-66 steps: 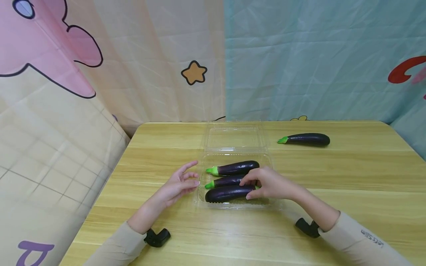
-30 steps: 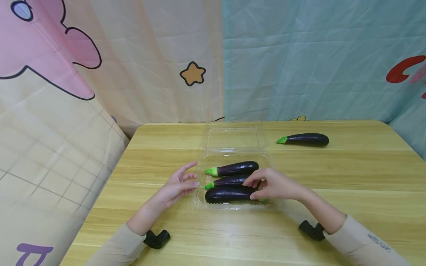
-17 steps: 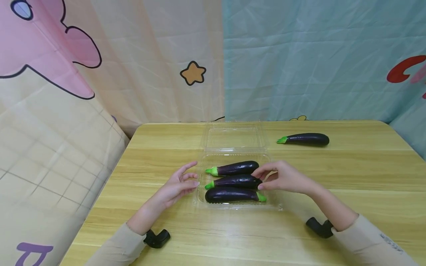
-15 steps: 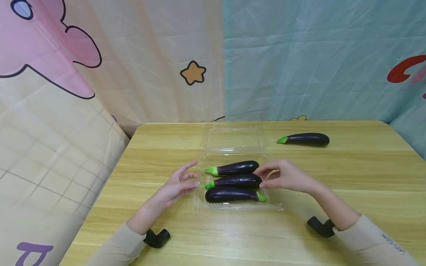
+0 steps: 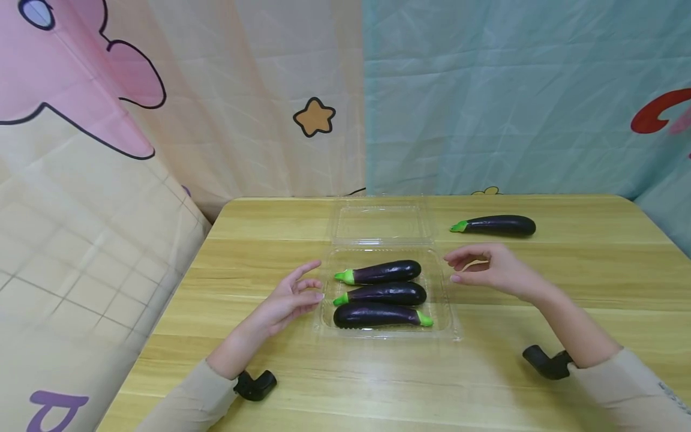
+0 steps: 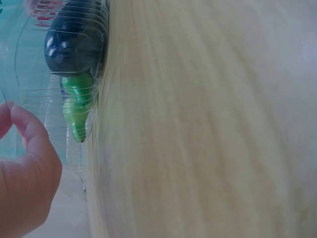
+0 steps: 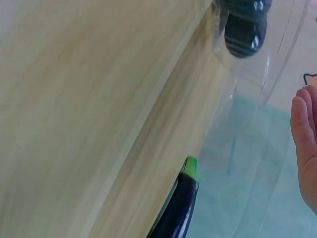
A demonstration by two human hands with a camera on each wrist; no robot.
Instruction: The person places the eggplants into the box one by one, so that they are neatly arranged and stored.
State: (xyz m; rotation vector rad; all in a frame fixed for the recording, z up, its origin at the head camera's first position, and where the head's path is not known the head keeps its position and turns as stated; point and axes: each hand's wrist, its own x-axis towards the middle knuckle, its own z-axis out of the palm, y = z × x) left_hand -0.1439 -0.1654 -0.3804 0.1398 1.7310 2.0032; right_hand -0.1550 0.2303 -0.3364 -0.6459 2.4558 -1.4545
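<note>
A clear plastic clamshell container (image 5: 445, 324) lies with its lid (image 5: 380, 223) folded back. Inside it, three eggplants lie side by side: a back eggplant (image 5: 385, 272), a middle eggplant (image 5: 387, 293) and a front eggplant (image 5: 375, 315), whose green stem points right while the other two point left. My left hand (image 5: 281, 305) is at the container's left edge, thumb and a fingertip pinching the thin rim in the left wrist view. Just right of the container, my right hand (image 5: 493, 268) hovers with loosely bent fingers and holds nothing.
Another eggplant (image 5: 501, 225) lies at the back right of the wooden table (image 5: 356, 384), its stem toward the container lid. Behind the table hangs a printed curtain (image 5: 486, 96). Black wrist mounts (image 5: 256, 386) stick out by both sleeves.
My right hand has let go of the front eggplant, passed the right end of the middle one, and moved right, out past the container's edge. My left hand has stayed in place.
</note>
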